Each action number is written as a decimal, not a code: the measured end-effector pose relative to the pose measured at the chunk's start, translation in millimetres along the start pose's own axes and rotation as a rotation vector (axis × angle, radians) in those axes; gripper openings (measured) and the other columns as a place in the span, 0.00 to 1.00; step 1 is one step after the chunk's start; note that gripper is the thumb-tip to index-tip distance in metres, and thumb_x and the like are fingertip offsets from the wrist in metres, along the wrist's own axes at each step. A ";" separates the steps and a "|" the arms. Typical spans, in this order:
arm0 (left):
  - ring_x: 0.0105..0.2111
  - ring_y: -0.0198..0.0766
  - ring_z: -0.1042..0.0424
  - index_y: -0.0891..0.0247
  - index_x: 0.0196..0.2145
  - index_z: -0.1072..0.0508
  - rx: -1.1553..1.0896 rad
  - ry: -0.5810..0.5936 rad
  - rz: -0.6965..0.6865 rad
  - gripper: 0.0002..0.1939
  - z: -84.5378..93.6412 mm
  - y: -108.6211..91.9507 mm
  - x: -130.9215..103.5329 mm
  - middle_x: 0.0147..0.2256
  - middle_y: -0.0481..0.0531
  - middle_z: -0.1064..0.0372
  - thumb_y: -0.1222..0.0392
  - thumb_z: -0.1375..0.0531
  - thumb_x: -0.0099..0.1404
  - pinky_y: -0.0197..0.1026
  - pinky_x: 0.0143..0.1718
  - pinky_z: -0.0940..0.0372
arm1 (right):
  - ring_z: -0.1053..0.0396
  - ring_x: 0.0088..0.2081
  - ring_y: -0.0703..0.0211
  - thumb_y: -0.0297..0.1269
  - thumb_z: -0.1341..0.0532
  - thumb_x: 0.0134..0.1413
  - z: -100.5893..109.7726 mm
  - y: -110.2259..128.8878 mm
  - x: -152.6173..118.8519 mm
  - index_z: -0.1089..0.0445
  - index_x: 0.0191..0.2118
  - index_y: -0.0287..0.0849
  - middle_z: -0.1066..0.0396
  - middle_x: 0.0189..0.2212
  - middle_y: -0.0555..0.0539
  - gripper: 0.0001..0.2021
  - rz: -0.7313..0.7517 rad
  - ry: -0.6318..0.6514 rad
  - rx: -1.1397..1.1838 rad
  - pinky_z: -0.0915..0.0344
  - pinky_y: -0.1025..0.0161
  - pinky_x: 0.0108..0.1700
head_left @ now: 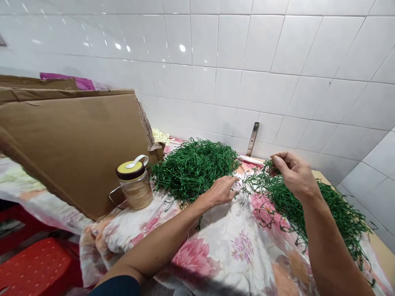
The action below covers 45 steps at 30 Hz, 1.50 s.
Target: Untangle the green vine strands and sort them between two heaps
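Two tangled heaps of thin green artificial stems lie on a floral cloth (228,246). My left hand (224,190) is at the right edge of the left heap (197,164), its fingers stretched out and apart from the thumb; nothing shows clearly in its grasp. Above the near-left side of the right heap (333,209), my right hand (293,174) is raised. Its thumb and fingers pinch a few green stems (269,166), and the gripped ends are partly hidden by the fingers. Loose stems stretch between the two heaps.
A jar (135,187) with a yellow and brown lid stands left of the heaps. Behind it leans a large cardboard piece (74,139). A metal strip (253,139) rests against the tiled wall (234,45). A red stool (37,265) is at the lower left.
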<state>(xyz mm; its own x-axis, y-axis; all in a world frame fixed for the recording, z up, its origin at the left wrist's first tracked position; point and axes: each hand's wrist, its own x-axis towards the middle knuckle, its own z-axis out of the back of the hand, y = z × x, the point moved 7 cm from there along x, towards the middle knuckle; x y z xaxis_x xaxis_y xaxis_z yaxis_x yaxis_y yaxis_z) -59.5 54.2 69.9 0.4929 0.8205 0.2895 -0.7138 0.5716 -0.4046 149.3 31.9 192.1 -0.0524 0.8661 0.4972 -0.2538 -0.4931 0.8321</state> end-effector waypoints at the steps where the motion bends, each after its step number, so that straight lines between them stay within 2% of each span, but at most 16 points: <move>1: 0.57 0.54 0.31 0.63 0.64 0.35 -0.017 0.007 -0.014 0.32 -0.5 -1.7 -0.5 0.57 0.64 0.30 0.55 0.37 0.64 0.52 0.58 0.38 | 0.27 0.28 0.59 0.53 0.35 0.61 -3.7 0.2 -0.9 0.26 0.42 0.40 0.26 0.27 0.48 0.18 -0.003 0.014 0.005 0.28 0.62 0.31; 4: 0.63 0.56 0.39 0.63 0.69 0.43 -0.112 -0.025 -0.069 0.46 2.9 -12.1 -1.1 0.65 0.67 0.40 0.47 0.32 0.59 0.55 0.64 0.43 | 0.27 0.28 0.60 0.52 0.35 0.62 -12.4 5.4 -4.2 0.26 0.42 0.40 0.26 0.28 0.49 0.17 0.011 0.033 0.057 0.27 0.62 0.33; 6: 0.65 0.56 0.41 0.63 0.68 0.41 -0.228 -0.082 -0.097 0.48 6.8 -20.9 -1.4 0.66 0.66 0.42 0.40 0.31 0.57 0.55 0.65 0.45 | 0.27 0.29 0.60 0.51 0.35 0.62 -17.7 10.1 -6.8 0.27 0.43 0.41 0.26 0.28 0.49 0.16 0.019 0.041 0.095 0.27 0.61 0.33; 9: 0.59 0.51 0.33 0.61 0.63 0.32 -0.487 -0.136 -0.054 0.39 3.8 -24.9 -0.6 0.60 0.61 0.33 0.40 0.32 0.59 0.50 0.60 0.38 | 0.27 0.29 0.59 0.49 0.35 0.63 -25.3 16.5 -11.0 0.27 0.44 0.41 0.26 0.29 0.48 0.15 0.037 0.051 0.123 0.26 0.59 0.34; 13: 0.40 0.44 0.25 0.67 0.43 0.20 -0.769 -0.037 0.068 0.22 -25.0 -15.3 3.0 0.40 0.55 0.22 0.46 0.31 0.58 0.41 0.42 0.32 | 0.25 0.31 0.58 0.47 0.36 0.64 -28.4 23.9 -15.7 0.27 0.45 0.43 0.26 0.32 0.48 0.13 0.079 0.021 0.142 0.24 0.57 0.36; 16: 0.28 0.36 0.31 0.69 0.33 0.20 -0.754 0.014 0.125 0.18 -40.7 -5.8 4.4 0.27 0.50 0.27 0.47 0.32 0.58 0.36 0.29 0.40 | 0.25 0.31 0.58 0.46 0.37 0.64 -16.9 30.1 -16.7 0.27 0.45 0.44 0.26 0.32 0.48 0.12 0.137 -0.099 0.107 0.23 0.56 0.37; 20: 0.23 0.30 0.40 0.68 0.28 0.20 -0.689 0.060 0.099 0.18 -39.4 -7.8 3.5 0.22 0.46 0.32 0.47 0.32 0.58 0.34 0.24 0.49 | 0.26 0.28 0.59 0.47 0.36 0.64 11.0 33.6 -14.4 0.27 0.44 0.43 0.27 0.30 0.49 0.12 0.218 -0.309 -0.014 0.24 0.58 0.34; 25: 0.23 0.32 0.33 0.68 0.37 0.18 -0.828 0.285 0.107 0.20 -35.5 -21.0 -1.4 0.25 0.51 0.26 0.48 0.30 0.55 0.34 0.25 0.44 | 0.27 0.25 0.60 0.51 0.36 0.62 43.6 25.5 -7.4 0.24 0.42 0.42 0.28 0.27 0.49 0.16 0.187 -0.439 -0.274 0.30 0.64 0.25; 28: 0.22 0.32 0.33 0.68 0.46 0.20 -0.906 0.343 0.112 0.26 -28.3 -22.7 -2.4 0.24 0.50 0.27 0.46 0.30 0.56 0.34 0.24 0.43 | 0.28 0.21 0.61 0.53 0.35 0.60 57.1 16.9 -1.4 0.23 0.40 0.42 0.28 0.24 0.49 0.17 0.096 -0.371 -0.403 0.33 0.66 0.20; 31: 0.20 0.31 0.35 0.68 0.45 0.20 -0.877 0.262 0.156 0.24 -17.3 -13.7 0.7 0.21 0.47 0.32 0.45 0.34 0.60 0.34 0.24 0.41 | 0.30 0.19 0.61 0.52 0.35 0.59 64.8 10.6 1.9 0.22 0.39 0.41 0.29 0.21 0.50 0.17 0.049 -0.267 -0.449 0.35 0.67 0.19; 33: 0.21 0.31 0.36 0.67 0.41 0.19 -0.736 0.182 0.170 0.20 -10.2 -5.8 3.4 0.21 0.47 0.33 0.47 0.36 0.63 0.34 0.25 0.41 | 0.30 0.19 0.61 0.52 0.35 0.60 63.2 8.1 2.6 0.22 0.39 0.41 0.27 0.22 0.48 0.17 0.047 -0.173 -0.450 0.35 0.66 0.20; 36: 0.24 0.34 0.33 0.65 0.36 0.18 -0.368 0.016 0.152 0.15 3.4 5.1 6.6 0.23 0.49 0.30 0.52 0.40 0.65 0.36 0.29 0.40 | 0.28 0.23 0.60 0.49 0.37 0.62 50.9 7.2 1.4 0.22 0.39 0.40 0.24 0.25 0.47 0.15 0.071 -0.010 -0.484 0.33 0.64 0.24; 38: 0.31 0.38 0.28 0.64 0.36 0.17 -0.184 -0.060 0.145 0.13 10.6 10.4 6.9 0.29 0.53 0.25 0.55 0.40 0.65 0.38 0.36 0.36 | 0.29 0.24 0.60 0.45 0.37 0.62 39.4 8.2 -0.6 0.22 0.39 0.42 0.24 0.25 0.48 0.12 0.097 0.090 -0.543 0.34 0.64 0.26; 40: 0.41 0.44 0.25 0.64 0.42 0.18 -0.156 -0.064 0.143 0.14 14.2 13.9 6.3 0.41 0.57 0.21 0.60 0.40 0.63 0.42 0.46 0.33 | 0.30 0.26 0.61 0.42 0.37 0.62 27.9 8.9 -2.7 0.23 0.40 0.45 0.23 0.26 0.50 0.09 0.118 0.174 -0.571 0.36 0.64 0.27; 43: 0.56 0.47 0.29 0.62 0.57 0.24 -0.351 -0.025 0.117 0.27 20.3 10.1 5.4 0.57 0.58 0.27 0.67 0.40 0.58 0.46 0.59 0.36 | 0.30 0.28 0.61 0.39 0.38 0.62 12.7 7.7 -4.4 0.23 0.40 0.47 0.23 0.29 0.51 0.06 0.129 0.270 -0.550 0.36 0.64 0.29; 45: 0.59 0.47 0.31 0.62 0.60 0.27 -0.501 -0.062 0.109 0.30 30.3 2.1 6.0 0.61 0.58 0.31 0.66 0.40 0.59 0.47 0.61 0.37 | 0.29 0.29 0.59 0.40 0.39 0.62 4.8 6.6 -4.5 0.24 0.41 0.47 0.23 0.30 0.50 0.07 0.135 0.302 -0.506 0.34 0.62 0.31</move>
<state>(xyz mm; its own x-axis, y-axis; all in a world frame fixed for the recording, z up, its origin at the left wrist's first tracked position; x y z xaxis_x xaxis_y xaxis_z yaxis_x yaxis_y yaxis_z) -73.1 60.2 97.0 0.3875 0.8824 0.2669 -0.4259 0.4282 -0.7970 152.6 24.4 196.6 -0.3693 0.8204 0.4365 -0.6499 -0.5638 0.5097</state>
